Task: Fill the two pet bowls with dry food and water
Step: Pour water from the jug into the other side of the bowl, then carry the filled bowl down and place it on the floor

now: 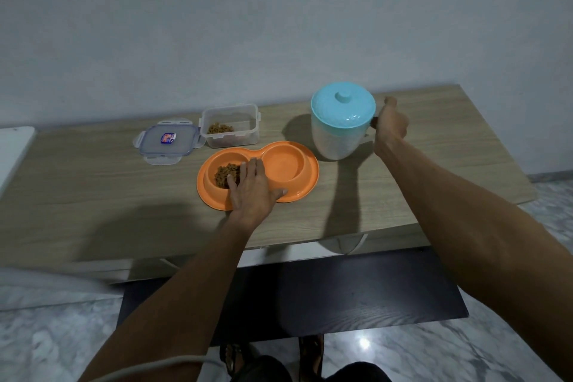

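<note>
An orange double pet bowl (305,183) lies on the wooden table. Its left well holds brown dry food (224,173); its right well (286,164) looks dry. My left hand (252,192) rests flat on the bowl's front rim, fingers straight over the divider. Behind it and to the right stands a white jug with a turquoise lid (339,124). My right hand (389,125) grips the jug's handle, which the hand mostly hides. A clear food container (229,129) with a little kibble in it stands open behind the bowl.
The container's clip lid (169,143) lies flat to the left of the container. The table (93,189) backs onto a grey wall. A dark board (341,288) sits under the table's front edge, above a marble floor. A white surface (14,149) is at far left.
</note>
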`<state>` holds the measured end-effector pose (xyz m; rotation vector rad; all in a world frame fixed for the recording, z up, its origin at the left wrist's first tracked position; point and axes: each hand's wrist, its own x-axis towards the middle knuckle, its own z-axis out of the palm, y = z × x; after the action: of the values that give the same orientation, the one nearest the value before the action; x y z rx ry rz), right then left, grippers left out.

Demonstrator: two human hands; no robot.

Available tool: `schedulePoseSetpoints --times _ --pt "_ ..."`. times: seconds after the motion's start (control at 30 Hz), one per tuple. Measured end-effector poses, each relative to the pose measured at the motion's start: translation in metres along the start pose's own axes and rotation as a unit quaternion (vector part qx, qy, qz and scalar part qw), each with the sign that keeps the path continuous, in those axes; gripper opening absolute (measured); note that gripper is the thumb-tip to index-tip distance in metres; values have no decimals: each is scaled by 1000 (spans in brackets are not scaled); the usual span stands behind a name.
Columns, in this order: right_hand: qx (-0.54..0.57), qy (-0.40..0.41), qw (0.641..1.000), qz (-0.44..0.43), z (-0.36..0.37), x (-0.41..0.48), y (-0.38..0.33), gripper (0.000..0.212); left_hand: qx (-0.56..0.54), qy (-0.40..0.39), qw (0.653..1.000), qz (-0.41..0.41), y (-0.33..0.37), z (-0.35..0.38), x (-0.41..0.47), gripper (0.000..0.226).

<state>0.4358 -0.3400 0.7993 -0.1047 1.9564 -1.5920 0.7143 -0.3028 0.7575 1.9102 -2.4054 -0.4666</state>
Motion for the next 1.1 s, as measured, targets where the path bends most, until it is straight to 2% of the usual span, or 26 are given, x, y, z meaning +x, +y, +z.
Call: schedulePoseSetpoints --times 0.1,0.27,0.33,0.47,0.53,0.67,0.83,1.0,1.1 --pt "-21 38 999 4 -9 -9 7 46 -37 20 999 -3 -3 0 -3 93" --pt "-78 98 992 30 -17 -46 38 50 -112 121 985 -54 -22 -6 -5 83" --pt "-140 79 987 29 -13 -59 55 54 -130 135 975 -121 -27 -6 -7 82" --pt "-245 -16 969 39 -2 -83 79 67 -199 106 938 -264 -36 -7 -5 85" --pt "-270 14 962 34 50 -142 99 70 -215 45 943 -248 -116 -25 17 81" --pt "-311 -15 950 34 44 -139 108 73 -226 21 945 -235 -108 -24 16 77" --pt "-319 -18 948 15 46 -143 106 65 -216 3 940 -264 -103 -31 17 71" --pt "-303 4 953 31 34 -151 111 69 -222 -24 942 -251 -110 -32 10 54" --pt "-296 20 955 26 14 -161 115 63 -257 -46 936 -238 -104 -32 -8 50"
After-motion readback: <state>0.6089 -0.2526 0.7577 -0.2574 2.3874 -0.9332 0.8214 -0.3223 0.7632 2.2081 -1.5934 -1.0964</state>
